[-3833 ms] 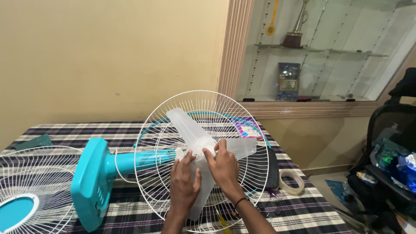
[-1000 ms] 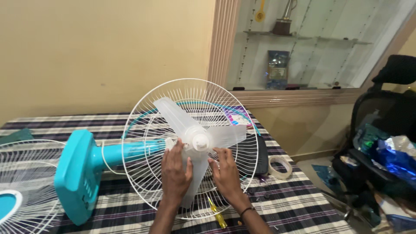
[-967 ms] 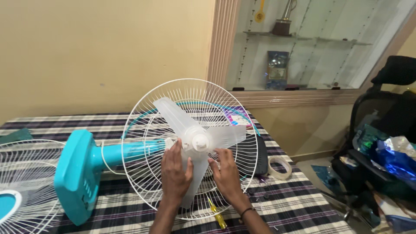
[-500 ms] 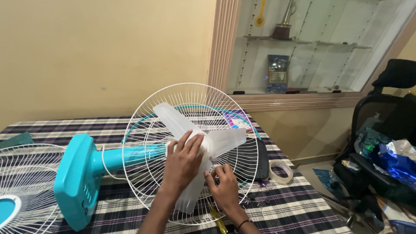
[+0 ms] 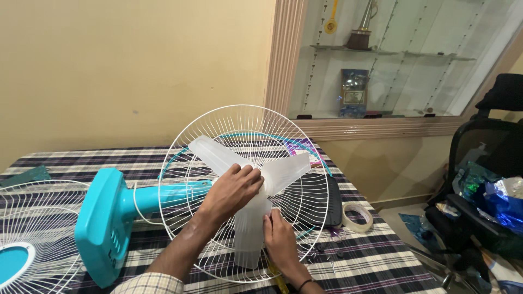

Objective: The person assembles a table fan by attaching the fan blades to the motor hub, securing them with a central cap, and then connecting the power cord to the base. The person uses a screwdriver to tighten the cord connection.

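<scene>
Left of the blade's hub, a loose white wire grille with a teal centre disc lies flat on the checked surface, and beside it the teal fan body lies on its side, its neck running toward the hub. The rear wire guard stands upright around the translucent three-lobed fan blade, which sits on the motor shaft at the guard's centre. The left hand is cupped over the hub, fingers curled around the front of it and clenched there; the hub itself is hidden under the palm. Just below and right of the hub, the right hand pinches the edge of the lower lobe between thumb and fingers, steadying it. To do this well, the lower lobe should be kept from turning while the hub hand works squarely along the shaft's line, not at a slant, since thin plastic like this will likely flex or crack if forced sideways. The guard wires sit close behind the fingers and could catch them. Below the right hand a yellow-handled screwdriver lies on the surface, and further right of the hub sits a roll of tape.
</scene>
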